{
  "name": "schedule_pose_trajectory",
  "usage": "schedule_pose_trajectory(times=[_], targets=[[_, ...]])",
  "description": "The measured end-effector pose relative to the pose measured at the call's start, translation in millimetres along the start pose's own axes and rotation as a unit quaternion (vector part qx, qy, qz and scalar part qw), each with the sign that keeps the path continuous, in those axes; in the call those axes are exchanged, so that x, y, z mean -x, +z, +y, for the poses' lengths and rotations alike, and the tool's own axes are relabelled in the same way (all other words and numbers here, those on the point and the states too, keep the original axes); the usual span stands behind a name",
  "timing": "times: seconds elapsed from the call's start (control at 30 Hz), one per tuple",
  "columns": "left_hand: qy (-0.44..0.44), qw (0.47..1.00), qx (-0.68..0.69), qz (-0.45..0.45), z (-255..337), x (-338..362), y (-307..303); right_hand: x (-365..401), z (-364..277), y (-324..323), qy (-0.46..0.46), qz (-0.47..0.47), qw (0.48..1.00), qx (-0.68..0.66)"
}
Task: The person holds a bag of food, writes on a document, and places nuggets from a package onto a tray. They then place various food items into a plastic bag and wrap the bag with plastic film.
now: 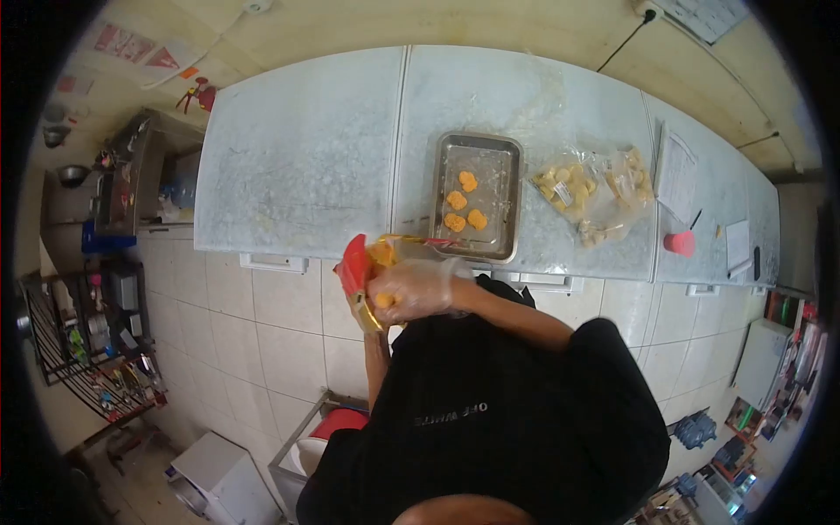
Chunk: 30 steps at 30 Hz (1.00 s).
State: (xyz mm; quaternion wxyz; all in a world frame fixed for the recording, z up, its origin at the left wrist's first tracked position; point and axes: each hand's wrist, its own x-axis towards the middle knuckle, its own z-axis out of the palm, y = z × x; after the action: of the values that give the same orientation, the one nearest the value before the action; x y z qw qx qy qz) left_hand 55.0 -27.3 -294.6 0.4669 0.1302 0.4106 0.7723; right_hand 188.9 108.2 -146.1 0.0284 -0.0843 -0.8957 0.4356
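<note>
A red and yellow food bag [354, 267] is held up in front of my body, just off the front edge of the counter. My left hand [375, 339] grips it from below, its fingers mostly hidden by the bag. My right hand [418, 287], in a clear plastic glove, is closed at the bag, with an orange breaded nugget [385, 300] showing at its fingers. Beyond the right hand lies a metal baking tray [516, 188], in which several orange breaded nuggets [457, 200] rest apart from one another.
Right of the tray lies a clear plastic bag [604, 188] of pale yellow round pieces. Farther right are a pink cup [679, 242], a pen [696, 219] and papers [676, 175]. A metal frame [302, 446] with a red tub [339, 423] stands by my left side.
</note>
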Motion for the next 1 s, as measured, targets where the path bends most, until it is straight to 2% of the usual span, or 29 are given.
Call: schedule_pose_trajectory(times=[0.03, 0.07, 0.1, 0.13, 0.17, 0.2, 0.23, 0.27, 0.3, 0.33, 0.37, 0.4, 0.43, 0.47, 0.5, 0.53, 0.6, 0.67, 0.73, 0.8, 0.87, 0.9, 0.93, 0.97, 1.0], targets=[[0.039, 0.999, -0.029, 0.011, -3.0, 2.0, -1.3, 13.4, 5.4, -9.9, -0.047, 0.088, 0.983, -0.155], [0.078, 0.995, -0.058, 0.023, -5.0, 4.6, -1.1, 26.9, 15.5, -20.4, 0.073, 0.096, 0.951, -0.284], [0.127, 0.945, -0.301, 0.026, 30.3, 9.5, 49.9, 40.8, 27.8, -32.7, 0.194, 0.102, 0.889, -0.401], [0.128, 0.946, -0.297, 0.031, 40.6, 8.5, 62.2, 51.5, 60.1, -27.1, 0.228, 0.183, 0.884, -0.366], [0.103, 0.979, -0.170, 0.043, 47.8, 6.2, 68.7, 61.5, 100.6, -13.7, 0.259, 0.263, 0.870, -0.326], [0.076, 0.995, -0.040, 0.051, 51.7, 3.5, 68.8, 73.7, 127.2, -12.2, 0.317, 0.283, 0.857, -0.292], [0.045, 0.978, 0.191, -0.075, 43.1, -4.2, 37.6, 86.0, 152.2, -8.5, 0.373, 0.302, 0.839, -0.256], [0.046, 0.977, 0.195, -0.075, 40.8, -5.2, 33.4, 95.0, 171.5, -0.9, 0.373, 0.344, 0.809, -0.298], [0.064, 0.990, 0.118, -0.048, 38.4, -5.6, 31.6, 103.4, 187.6, 4.8, 0.370, 0.384, 0.775, -0.339], [0.082, 0.996, 0.039, -0.021, 36.9, -6.5, 29.9, 113.9, 203.6, 7.0, 0.371, 0.382, 0.777, -0.336], [0.083, 0.996, 0.041, -0.019, 37.9, -9.9, 26.8, 123.8, 217.7, 8.9, 0.345, 0.434, 0.829, -0.068], [0.073, 0.996, -0.022, -0.043, 40.1, -15.5, 23.7, 121.2, 206.6, 1.0, 0.292, 0.453, 0.818, 0.203], [0.062, 0.992, -0.086, -0.067, 40.3, -20.0, 21.5, 126.2, 194.0, -9.6, 0.361, 0.367, 0.806, 0.293], [0.065, 0.992, -0.087, -0.062, 24.0, -23.7, 5.8, 120.4, 140.4, -42.5, 0.421, 0.274, 0.778, 0.377], [0.088, 0.986, -0.136, -0.050, -1.2, -28.9, -23.0, 109.0, 101.4, -59.2, 0.360, 0.419, 0.821, 0.142], [0.112, 0.975, -0.188, -0.032, -8.7, -31.9, -42.8, 96.0, 67.4, -67.5, 0.271, 0.524, 0.800, -0.113], [-0.004, 1.000, -0.005, -0.020, 0.3, -36.3, -16.9, 81.3, 16.9, -68.6, 0.144, 0.419, 0.865, -0.234], [0.041, 0.974, -0.209, -0.077, 6.0, -36.7, 9.6, 58.9, -28.0, -72.1, 0.038, 0.267, 0.954, -0.128], [-0.025, 0.988, -0.119, -0.096, 1.7, -41.0, 35.8, 32.4, -34.1, -47.5, -0.033, 0.233, 0.968, -0.089], [-0.118, 0.989, 0.012, -0.089, -4.6, -46.5, 51.8, 14.3, -16.0, -20.3, 0.067, 0.177, 0.981, 0.045], [-0.186, 0.975, 0.097, -0.077, -9.0, -47.4, 60.5, 12.9, 3.9, -1.2, 0.101, 0.190, 0.970, 0.116], [-0.209, 0.968, 0.116, -0.073, -9.3, -44.8, 64.0, 19.4, 20.9, 18.2, 0.187, 0.067, 0.959, 0.201], [-0.222, 0.965, 0.125, -0.069, -9.0, -42.0, 66.4, 27.2, 32.8, 30.3, 0.267, -0.059, 0.921, 0.278], [-0.234, 0.961, 0.132, -0.066, -7.0, -39.0, 68.2, 30.0, 35.1, 26.4, 0.269, -0.057, 0.920, 0.280], [-0.240, 0.959, 0.134, -0.062, -4.8, -36.1, 70.1, 31.0, 38.6, 21.3, 0.274, 0.131, 0.952, 0.046]])
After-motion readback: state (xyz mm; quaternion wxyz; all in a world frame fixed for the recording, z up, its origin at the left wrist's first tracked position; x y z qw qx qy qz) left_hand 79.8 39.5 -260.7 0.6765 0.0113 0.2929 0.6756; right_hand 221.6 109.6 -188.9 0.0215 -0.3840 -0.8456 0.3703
